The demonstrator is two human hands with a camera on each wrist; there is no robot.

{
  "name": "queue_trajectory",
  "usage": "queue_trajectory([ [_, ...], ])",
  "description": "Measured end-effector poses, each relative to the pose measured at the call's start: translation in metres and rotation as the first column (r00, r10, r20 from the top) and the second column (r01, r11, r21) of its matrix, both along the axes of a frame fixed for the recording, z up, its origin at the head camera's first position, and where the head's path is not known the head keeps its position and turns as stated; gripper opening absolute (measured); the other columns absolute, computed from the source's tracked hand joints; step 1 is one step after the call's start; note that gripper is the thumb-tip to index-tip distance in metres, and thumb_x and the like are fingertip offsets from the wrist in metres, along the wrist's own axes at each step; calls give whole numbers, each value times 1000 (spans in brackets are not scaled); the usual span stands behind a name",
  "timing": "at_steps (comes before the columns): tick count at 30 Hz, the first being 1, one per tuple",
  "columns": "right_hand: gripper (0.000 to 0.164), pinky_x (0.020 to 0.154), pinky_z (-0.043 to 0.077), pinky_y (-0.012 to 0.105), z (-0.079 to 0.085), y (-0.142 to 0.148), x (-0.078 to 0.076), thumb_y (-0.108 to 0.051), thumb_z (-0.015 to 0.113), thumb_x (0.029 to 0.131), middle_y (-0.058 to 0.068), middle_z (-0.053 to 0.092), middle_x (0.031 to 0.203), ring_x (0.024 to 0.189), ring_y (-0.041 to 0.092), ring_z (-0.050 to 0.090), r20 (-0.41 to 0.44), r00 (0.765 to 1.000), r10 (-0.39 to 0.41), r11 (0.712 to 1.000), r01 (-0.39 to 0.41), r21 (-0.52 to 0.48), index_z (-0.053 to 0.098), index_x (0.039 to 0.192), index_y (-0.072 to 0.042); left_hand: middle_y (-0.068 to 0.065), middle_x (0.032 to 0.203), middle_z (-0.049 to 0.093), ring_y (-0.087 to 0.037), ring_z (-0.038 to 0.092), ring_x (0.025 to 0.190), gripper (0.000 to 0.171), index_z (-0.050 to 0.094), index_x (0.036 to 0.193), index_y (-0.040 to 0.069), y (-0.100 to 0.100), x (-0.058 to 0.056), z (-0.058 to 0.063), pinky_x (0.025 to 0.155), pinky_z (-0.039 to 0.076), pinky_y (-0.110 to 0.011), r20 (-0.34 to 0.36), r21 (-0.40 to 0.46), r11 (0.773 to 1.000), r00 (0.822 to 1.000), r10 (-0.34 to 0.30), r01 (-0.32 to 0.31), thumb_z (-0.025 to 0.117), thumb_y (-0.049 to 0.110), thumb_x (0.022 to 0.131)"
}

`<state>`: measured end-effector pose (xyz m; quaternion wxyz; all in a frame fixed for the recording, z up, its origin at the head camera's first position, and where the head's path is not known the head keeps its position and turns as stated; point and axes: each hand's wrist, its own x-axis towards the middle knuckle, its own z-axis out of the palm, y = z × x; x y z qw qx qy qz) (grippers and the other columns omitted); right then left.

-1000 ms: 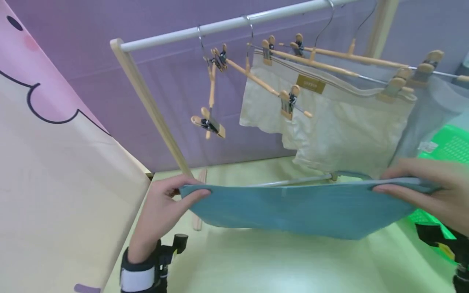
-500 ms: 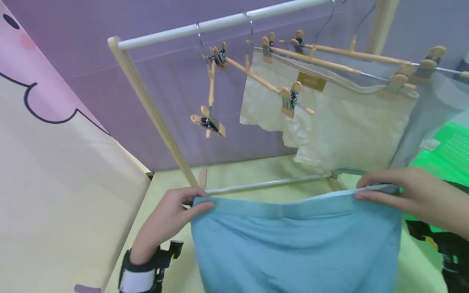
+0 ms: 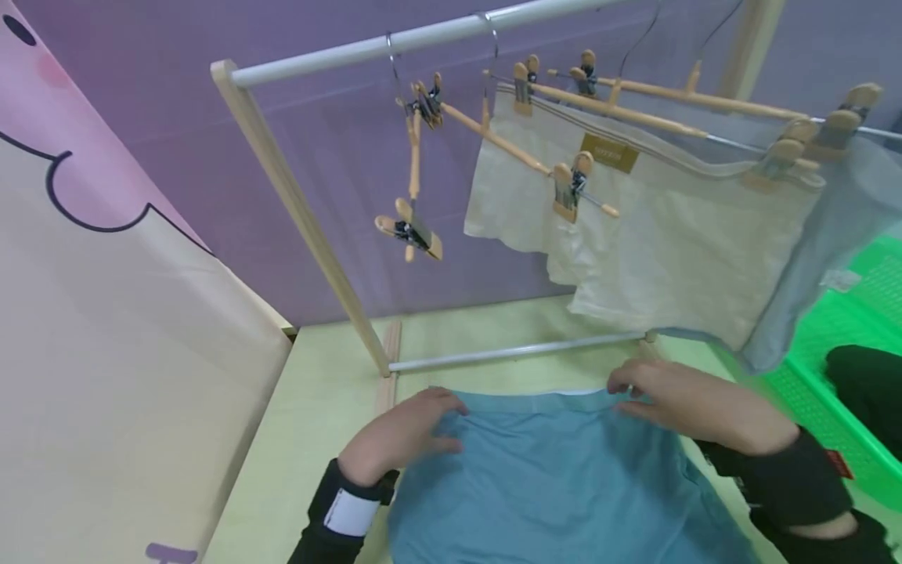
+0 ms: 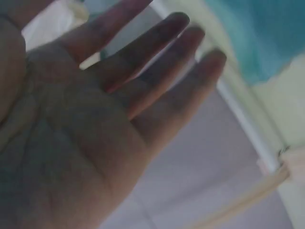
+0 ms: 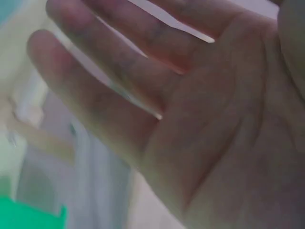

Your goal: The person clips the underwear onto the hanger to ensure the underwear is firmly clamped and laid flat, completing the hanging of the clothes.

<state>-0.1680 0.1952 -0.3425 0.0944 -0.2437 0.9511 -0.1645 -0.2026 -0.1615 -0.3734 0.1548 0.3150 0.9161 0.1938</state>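
Teal shorts point(image 3: 571, 478) lie spread on the pale green table, waistband toward the rack. Over the left end of the waistband is my left hand point(image 3: 409, 431), thumb and fingers apart. In the left wrist view its palm and loosely extended fingers show, with nothing in them. My right hand point(image 3: 683, 399) hovers by the waistband's right end, fingertips close to the fabric. The right wrist view shows that palm bare and its fingers relaxed.
A rack with a white rail point(image 3: 366, 51) stands behind. Clip hangers hang from it, one bare hanger point(image 3: 500, 145) in front of white shorts point(image 3: 669, 235) and one grey-blue garment point(image 3: 796, 282) farther right. A green basket point(image 3: 810, 392) with something dark inside stands at right.
The teal shorts have come down from a raised, stretched position onto the table. Both hands have moved inward and released the waistband.
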Motion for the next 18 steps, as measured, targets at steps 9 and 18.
queue_trajectory([
  [9,59,82,51,43,-36,-26,-6,-23,86,76,12,56,119,111,38,54,99,995,-6,999,2,42,60,126,-4,-11,160,32,-33,27,148,88,48,147,19,19,8,-27,110,40,-49,19,-168,986,1000,-16,19,90,34,71],
  [18,67,77,51,39,-46,-26,-7,-2,86,70,14,52,123,114,42,50,45,999,-9,998,6,59,54,129,-5,-10,160,33,-33,28,147,92,48,148,21,24,8,-27,107,43,-50,-12,-179,984,1000,3,-5,92,35,68],
])
